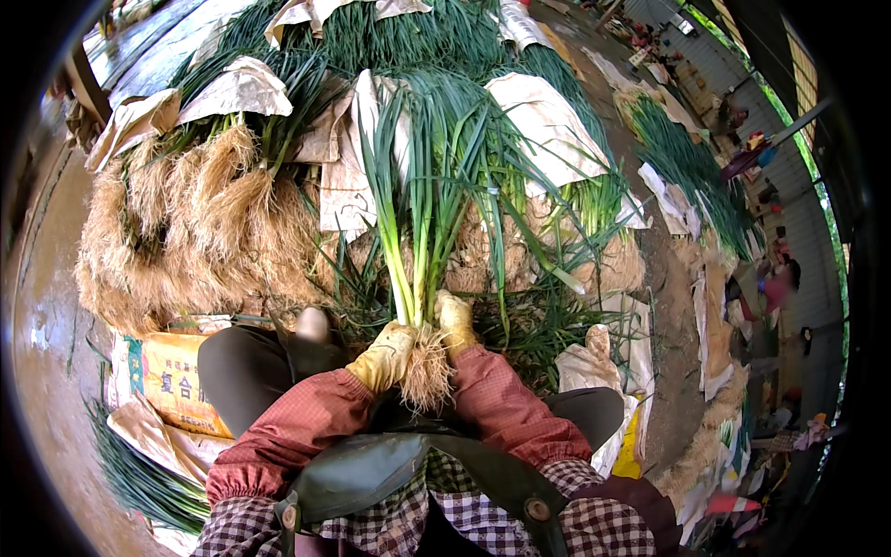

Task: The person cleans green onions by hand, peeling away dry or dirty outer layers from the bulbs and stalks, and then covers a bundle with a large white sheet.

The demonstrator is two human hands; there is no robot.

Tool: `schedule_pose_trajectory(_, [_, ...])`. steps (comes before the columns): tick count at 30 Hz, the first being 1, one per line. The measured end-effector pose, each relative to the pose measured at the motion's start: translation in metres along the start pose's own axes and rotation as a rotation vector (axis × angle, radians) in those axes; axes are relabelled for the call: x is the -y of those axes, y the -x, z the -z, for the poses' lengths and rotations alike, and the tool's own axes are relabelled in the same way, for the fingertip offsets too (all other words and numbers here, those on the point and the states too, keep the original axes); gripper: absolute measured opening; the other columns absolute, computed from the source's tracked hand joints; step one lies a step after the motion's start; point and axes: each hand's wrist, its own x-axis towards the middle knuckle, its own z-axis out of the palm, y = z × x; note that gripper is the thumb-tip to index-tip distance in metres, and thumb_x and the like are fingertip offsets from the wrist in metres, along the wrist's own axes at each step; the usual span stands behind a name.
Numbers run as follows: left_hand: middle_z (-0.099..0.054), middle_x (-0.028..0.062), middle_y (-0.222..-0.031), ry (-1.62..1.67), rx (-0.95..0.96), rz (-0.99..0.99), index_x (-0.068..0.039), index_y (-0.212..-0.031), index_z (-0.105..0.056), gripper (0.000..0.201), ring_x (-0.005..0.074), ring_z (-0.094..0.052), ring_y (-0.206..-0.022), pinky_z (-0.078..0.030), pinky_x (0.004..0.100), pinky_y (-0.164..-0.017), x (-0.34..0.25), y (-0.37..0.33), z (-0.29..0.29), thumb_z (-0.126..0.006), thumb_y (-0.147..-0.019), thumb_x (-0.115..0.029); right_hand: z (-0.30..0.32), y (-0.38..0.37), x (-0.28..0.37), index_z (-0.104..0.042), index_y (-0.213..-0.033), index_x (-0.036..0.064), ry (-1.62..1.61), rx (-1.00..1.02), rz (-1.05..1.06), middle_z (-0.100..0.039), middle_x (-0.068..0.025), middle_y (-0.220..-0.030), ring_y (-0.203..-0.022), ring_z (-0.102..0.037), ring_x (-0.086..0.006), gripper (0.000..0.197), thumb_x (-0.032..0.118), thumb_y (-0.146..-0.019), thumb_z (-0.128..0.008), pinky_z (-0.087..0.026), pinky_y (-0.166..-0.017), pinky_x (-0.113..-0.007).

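Between my two hands stands a bunch of what looks like green garlic (424,223), with long flat leaves fanning away from me and pale stems gathered near the base. My left hand (385,356), in a yellow glove, is closed against the left side of the stem base. On the other side my right hand (455,325), gloved alike, is closed at the stems, a little farther off. The bunch's tan roots (427,371) hang toward me between the wrists. Some fingers are hidden behind the gloves and stems.
A large heap of rooted bunches (200,213) lies ahead on the left, partly under pale sacking (237,90). Loose leaves (529,325) litter the ground at right. A yellow printed sack (181,381) and more greens (139,469) lie left. People sit far right.
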Motion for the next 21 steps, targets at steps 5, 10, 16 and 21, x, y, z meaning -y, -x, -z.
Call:
schedule_pose_trajectory(5, [-0.056, 0.007, -0.066, 0.275, -0.14, 0.202, 0.001, -0.084, -0.056, 0.011, 0.0183, -0.056, -0.057, -0.047, 0.0284, -0.049, -0.025, 0.0, -0.017, -0.053, -0.081, -0.009, 0.056, -0.045, -0.083, -0.062, -0.081, -0.0003, 0.465, 0.396, -0.039, -0.061, -0.0078, -0.075, -0.061, -0.055, -0.0165, 0.022, 0.021, -0.081, -0.058, -0.044, -0.056, -0.03])
schedule_pose_trajectory(10, [-0.058, 0.0092, -0.07, 0.229, -0.161, 0.172, 0.003, -0.085, -0.056, 0.012, 0.0192, -0.057, -0.058, -0.049, 0.0291, -0.052, -0.032, 0.003, -0.016, -0.05, -0.081, -0.006, 0.061, -0.005, 0.013, -0.055, -0.103, 0.0069, 0.078, 0.237, -0.143, -0.059, -0.0033, -0.085, -0.073, -0.056, -0.0156, 0.05, 0.052, -0.082, -0.048, -0.045, -0.056, -0.026])
schedule_pose_trajectory(16, [-0.059, 0.0092, -0.075, -0.45, 0.152, -0.199, 0.003, -0.091, -0.057, 0.016, 0.0187, -0.058, -0.063, -0.05, 0.0302, -0.056, -0.025, 0.0, -0.005, -0.053, -0.083, -0.011, 0.015, 0.005, 0.093, -0.059, -0.096, 0.0046, 0.279, 0.228, 0.053, -0.057, 0.0, -0.064, -0.04, -0.046, -0.0076, 0.02, 0.022, -0.085, -0.056, -0.036, -0.035, -0.021])
schedule_pose_trajectory(21, [-0.057, 0.0089, -0.067, 0.359, -0.236, 0.327, 0.003, -0.085, -0.057, 0.014, 0.0213, -0.056, -0.056, -0.047, 0.0319, -0.047, -0.03, -0.008, -0.024, -0.052, -0.082, -0.01, 0.03, 0.027, 0.071, -0.058, -0.09, 0.0, -0.025, 0.226, 0.122, -0.061, -0.0067, -0.071, -0.048, -0.057, -0.011, 0.012, 0.009, -0.082, -0.058, -0.043, -0.038, -0.02])
